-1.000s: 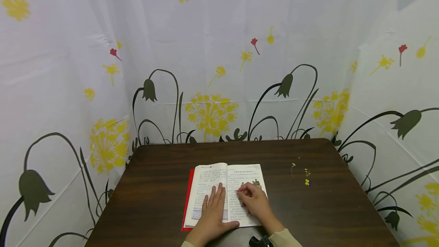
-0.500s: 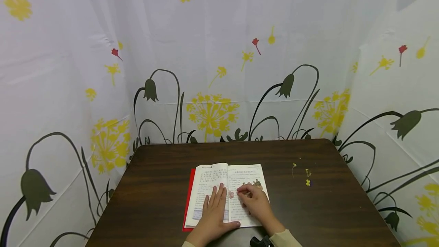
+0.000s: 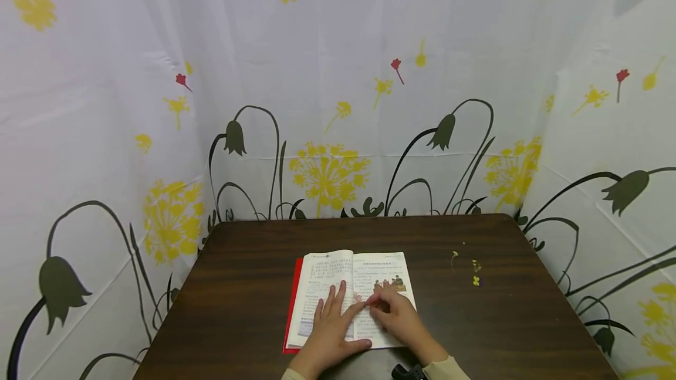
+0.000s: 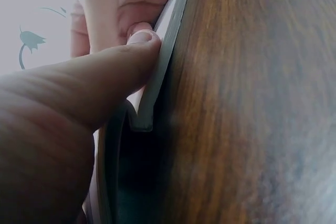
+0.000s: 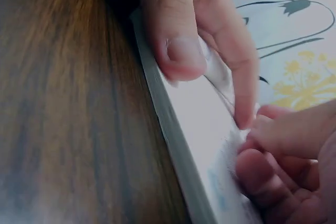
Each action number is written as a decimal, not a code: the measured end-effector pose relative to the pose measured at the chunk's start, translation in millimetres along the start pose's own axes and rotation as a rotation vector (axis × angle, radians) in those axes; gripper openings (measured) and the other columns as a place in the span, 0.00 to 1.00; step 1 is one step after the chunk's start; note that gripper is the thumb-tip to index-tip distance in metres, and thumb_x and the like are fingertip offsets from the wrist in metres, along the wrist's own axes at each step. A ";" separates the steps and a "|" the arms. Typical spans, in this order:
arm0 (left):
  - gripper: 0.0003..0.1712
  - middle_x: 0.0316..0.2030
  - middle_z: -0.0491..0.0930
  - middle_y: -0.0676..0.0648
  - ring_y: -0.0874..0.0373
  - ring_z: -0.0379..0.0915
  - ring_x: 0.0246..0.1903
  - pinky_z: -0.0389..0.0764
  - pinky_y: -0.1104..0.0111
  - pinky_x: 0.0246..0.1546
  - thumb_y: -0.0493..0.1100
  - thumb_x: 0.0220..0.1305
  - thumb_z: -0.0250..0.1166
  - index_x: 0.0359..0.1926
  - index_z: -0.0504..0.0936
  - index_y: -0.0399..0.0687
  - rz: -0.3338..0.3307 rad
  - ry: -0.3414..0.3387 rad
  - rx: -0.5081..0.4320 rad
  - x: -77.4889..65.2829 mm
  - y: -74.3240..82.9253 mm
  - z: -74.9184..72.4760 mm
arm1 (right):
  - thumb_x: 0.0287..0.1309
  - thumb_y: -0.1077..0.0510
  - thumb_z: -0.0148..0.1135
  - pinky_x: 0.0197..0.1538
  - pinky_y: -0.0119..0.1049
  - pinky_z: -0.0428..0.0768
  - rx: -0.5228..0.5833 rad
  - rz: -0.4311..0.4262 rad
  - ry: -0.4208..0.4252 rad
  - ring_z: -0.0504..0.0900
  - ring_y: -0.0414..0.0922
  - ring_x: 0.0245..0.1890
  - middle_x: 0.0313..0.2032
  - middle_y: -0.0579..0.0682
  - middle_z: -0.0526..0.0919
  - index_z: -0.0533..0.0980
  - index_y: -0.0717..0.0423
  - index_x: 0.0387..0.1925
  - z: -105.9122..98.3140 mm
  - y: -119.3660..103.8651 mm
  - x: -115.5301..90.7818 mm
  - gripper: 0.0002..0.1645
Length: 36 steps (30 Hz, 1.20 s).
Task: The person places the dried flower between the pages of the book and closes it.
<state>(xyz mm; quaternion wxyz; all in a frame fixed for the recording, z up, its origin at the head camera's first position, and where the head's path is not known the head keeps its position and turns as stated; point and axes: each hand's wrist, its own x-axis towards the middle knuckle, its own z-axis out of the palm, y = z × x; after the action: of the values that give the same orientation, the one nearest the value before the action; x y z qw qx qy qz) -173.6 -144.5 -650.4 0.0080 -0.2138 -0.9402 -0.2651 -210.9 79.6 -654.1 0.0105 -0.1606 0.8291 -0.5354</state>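
An open book [image 3: 379, 330] with a red cover lies on the table. My left hand [image 3: 327, 333] rests spread on the left page, its thumb [image 4: 139, 51] along the book's lower edge. Its index finger reaches across the gutter to my right fingertips. A small pink flower [image 3: 357, 298] shows on the page by the gutter. My right hand [image 3: 396, 315] is over the right page, thumb and index finger pinched together close beside the flower, the other fingers curled. In the right wrist view, my left index finger [image 5: 244, 111] meets the right fingertips, which hide what they pinch.
On the dark wooden table [image 3: 248, 286], to the right of the book, lie several small dried flowers, among them a yellow one [image 3: 476, 281] and a thin-stemmed one [image 3: 454, 255]. A black wrist device [image 3: 406, 372] sits by my right sleeve. A floral curtain [image 3: 327, 75] hangs behind the table.
The pink flower has come into sight by the gutter. My right fingertips have shifted slightly down the page. My left index finger has swung right to meet them.
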 end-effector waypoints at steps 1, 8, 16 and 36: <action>0.48 0.87 0.48 0.33 0.25 0.43 0.85 0.52 0.24 0.76 0.73 0.59 0.76 0.77 0.76 0.64 -0.001 -0.001 -0.001 0.0 0.0 0.7 | 0.66 0.63 0.74 0.40 0.29 0.83 -0.010 -0.015 -0.023 0.82 0.32 0.34 0.39 0.45 0.88 0.88 0.46 0.43 -2.2 0.5 -2.2 0.09; 0.49 0.87 0.49 0.33 0.25 0.44 0.85 0.52 0.23 0.76 0.73 0.58 0.76 0.77 0.76 0.64 0.005 0.005 0.002 0.2 0.5 2.3 | 0.63 0.66 0.75 0.43 0.29 0.82 -0.078 -0.065 -0.093 0.82 0.31 0.37 0.37 0.44 0.88 0.89 0.50 0.45 -25.5 2.9 -20.1 0.11; 0.49 0.87 0.48 0.33 0.26 0.43 0.85 0.50 0.23 0.77 0.71 0.58 0.77 0.77 0.76 0.62 -0.018 -0.018 -0.009 -1.0 1.5 -2.8 | 0.58 0.61 0.81 0.36 0.29 0.74 -0.296 -0.116 -0.113 0.72 0.29 0.32 0.34 0.42 0.79 0.88 0.49 0.47 -45.4 4.7 -34.0 0.15; 0.49 0.88 0.47 0.35 0.28 0.41 0.86 0.49 0.25 0.78 0.72 0.57 0.77 0.77 0.76 0.64 -0.059 -0.046 0.011 3.0 4.0 -0.8 | 0.57 0.54 0.83 0.31 0.30 0.72 -0.157 -0.002 -0.245 0.68 0.34 0.29 0.37 0.49 0.72 0.83 0.49 0.67 -95.0 29.1 -41.6 0.35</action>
<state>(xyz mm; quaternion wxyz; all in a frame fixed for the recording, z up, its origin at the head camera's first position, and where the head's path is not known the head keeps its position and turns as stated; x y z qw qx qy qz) -174.8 -140.6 -647.3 -0.0202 -0.1917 -0.9475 -0.2552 -196.9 186.1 -646.0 0.0985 -0.2258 0.8609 -0.4452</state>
